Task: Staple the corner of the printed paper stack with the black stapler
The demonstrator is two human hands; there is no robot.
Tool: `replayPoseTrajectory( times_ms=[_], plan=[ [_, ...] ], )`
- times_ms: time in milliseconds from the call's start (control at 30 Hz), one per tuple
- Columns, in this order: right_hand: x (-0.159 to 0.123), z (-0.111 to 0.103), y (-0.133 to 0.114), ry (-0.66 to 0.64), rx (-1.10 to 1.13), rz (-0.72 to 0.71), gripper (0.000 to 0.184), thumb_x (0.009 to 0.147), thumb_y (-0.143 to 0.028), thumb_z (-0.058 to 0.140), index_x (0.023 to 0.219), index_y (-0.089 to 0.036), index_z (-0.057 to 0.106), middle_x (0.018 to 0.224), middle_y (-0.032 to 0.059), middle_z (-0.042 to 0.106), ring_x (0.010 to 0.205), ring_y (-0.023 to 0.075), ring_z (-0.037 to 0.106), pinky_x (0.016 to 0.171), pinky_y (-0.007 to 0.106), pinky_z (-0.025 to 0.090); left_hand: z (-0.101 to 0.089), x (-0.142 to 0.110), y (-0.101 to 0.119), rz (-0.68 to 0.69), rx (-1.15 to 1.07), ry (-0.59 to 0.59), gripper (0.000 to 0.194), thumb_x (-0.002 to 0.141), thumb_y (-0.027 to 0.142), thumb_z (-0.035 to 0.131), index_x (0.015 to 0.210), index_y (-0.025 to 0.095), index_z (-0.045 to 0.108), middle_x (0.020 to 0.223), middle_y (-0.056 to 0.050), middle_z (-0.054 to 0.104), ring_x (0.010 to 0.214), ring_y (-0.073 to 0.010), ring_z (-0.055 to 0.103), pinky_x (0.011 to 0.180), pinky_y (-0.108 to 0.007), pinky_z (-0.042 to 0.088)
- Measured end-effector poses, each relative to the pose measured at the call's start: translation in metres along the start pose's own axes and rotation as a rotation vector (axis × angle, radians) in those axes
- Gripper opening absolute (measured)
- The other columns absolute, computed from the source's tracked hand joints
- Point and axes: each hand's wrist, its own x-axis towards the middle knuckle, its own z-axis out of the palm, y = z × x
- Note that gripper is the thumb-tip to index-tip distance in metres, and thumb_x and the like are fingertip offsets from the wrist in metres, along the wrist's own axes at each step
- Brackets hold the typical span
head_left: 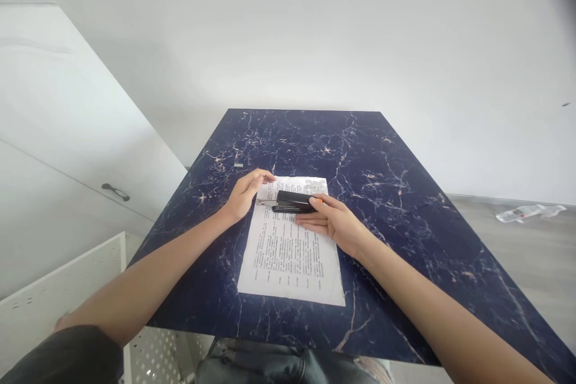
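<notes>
A black stapler (292, 200) with an orange part at its rear lies across the upper part of a printed paper sheet (288, 276). My right hand (335, 222) is closed round the stapler's rear end, thumb on top and fingers below. The stapler's thin metal front points left, close to the sheet's left edge, with its black upper part raised off it. At the sheet's upper left corner rests my left hand (247, 192), fingers stretched out over the edge. Whether more sheets lie beneath is hidden.
A small grey strip (238, 165) lies on the dark blue marbled table (382, 312), beyond my left hand. A white cabinet (67, 132) with a dark handle stands left, above a white perforated basket (148, 354). Clear plastic packaging (531, 212) lies on the floor at right.
</notes>
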Motion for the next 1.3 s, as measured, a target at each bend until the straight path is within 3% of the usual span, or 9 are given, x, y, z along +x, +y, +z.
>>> replayPoseTrajectory(
  times_ms=[133,300,500,700,800,900,1067,1167,1300],
  plan=[
    [-0.001,0.003,0.002,-0.002,0.088,-0.077,0.023,0.093,-0.029,0.078,0.112,-0.022,0.066,0.113,0.0096,0.08,0.107,0.0256,0.08,0.111,0.042,0.059,0.002,0.001,-0.006,-0.043,-0.105,0.027,0.039,0.109,0.051,0.049,0.113,0.023,0.076,0.116,-0.01,0.075,0.114,-0.0266,0.068,0.11,-0.047,0.05],
    [-0.005,0.004,-0.001,0.047,0.034,-0.291,0.029,0.089,-0.037,0.082,0.109,-0.027,0.063,0.106,0.0033,0.079,0.098,0.0242,0.081,0.106,0.047,0.062,0.008,0.001,-0.006,-0.241,-0.6,0.072,0.033,0.104,0.047,0.06,0.111,0.019,0.077,0.124,-0.012,0.074,0.121,-0.0277,0.067,0.115,-0.046,0.047],
    [-0.006,0.001,0.005,0.144,-0.343,-0.759,0.023,0.089,-0.034,0.081,0.11,-0.028,0.073,0.105,0.003,0.076,0.086,0.0191,0.076,0.081,0.038,0.068,0.008,0.002,-0.001,-0.592,-1.097,-0.029,0.034,0.106,0.037,0.059,0.118,0.008,0.072,0.127,-0.02,0.072,0.125,-0.0291,0.068,0.115,-0.041,0.048],
    [-0.005,-0.001,0.016,0.188,-0.649,-0.959,0.02,0.093,-0.026,0.077,0.112,-0.03,0.076,0.105,0.0017,0.078,0.083,0.0173,0.074,0.077,0.035,0.068,0.007,0.003,-0.003,-0.642,-1.15,-0.047,0.028,0.109,0.029,0.053,0.116,0.009,0.072,0.115,-0.016,0.074,0.112,-0.0232,0.072,0.106,-0.034,0.055],
    [-0.007,0.002,0.014,0.257,-0.614,-0.95,0.021,0.092,-0.028,0.078,0.113,-0.029,0.075,0.106,0.0027,0.078,0.085,0.0187,0.075,0.079,0.037,0.069,0.009,0.003,-0.002,-0.596,-1.051,-0.056,0.02,0.104,0.022,0.06,0.113,0.011,0.074,0.114,-0.015,0.073,0.107,-0.0218,0.071,0.098,-0.033,0.057],
    [-0.01,0.005,0.004,0.242,-0.344,-0.782,0.024,0.094,-0.036,0.077,0.116,-0.03,0.07,0.105,0.0024,0.077,0.09,0.0205,0.078,0.087,0.041,0.069,0.002,0.004,-0.003,-0.45,-0.824,0.021,0.02,0.1,0.032,0.065,0.101,0.015,0.075,0.09,-0.008,0.068,0.08,-0.0161,0.065,0.073,-0.029,0.055],
    [-0.011,0.004,-0.008,0.082,0.118,-0.312,0.029,0.09,-0.039,0.082,0.11,-0.027,0.065,0.114,0.0034,0.077,0.1,0.0207,0.08,0.098,0.032,0.066,-0.04,0.013,-0.012,-0.103,0.27,0.293,0.028,0.097,0.041,0.066,0.081,0.019,0.07,0.067,0.001,0.057,0.061,-0.0143,0.05,0.064,-0.029,0.042],
    [-0.011,0.007,-0.006,0.034,0.24,-0.114,0.033,0.085,-0.031,0.088,0.108,-0.023,0.066,0.11,0.0059,0.079,0.097,0.0193,0.081,0.088,0.02,0.066,-0.063,0.018,-0.02,-0.031,0.718,0.332,0.018,0.097,0.032,0.065,0.093,0.019,0.077,0.09,-0.004,0.073,0.077,-0.0192,0.063,0.08,-0.033,0.049],
    [-0.009,0.011,0.001,0.005,0.294,0.007,0.032,0.084,-0.025,0.089,0.107,-0.019,0.068,0.107,0.0095,0.079,0.095,0.0188,0.081,0.082,0.015,0.065,-0.072,0.019,-0.033,-0.173,0.944,0.192,0.034,0.097,0.023,0.062,0.129,0.022,0.075,0.138,-0.008,0.07,0.12,-0.0292,0.067,0.101,-0.039,0.051]
  ],
)
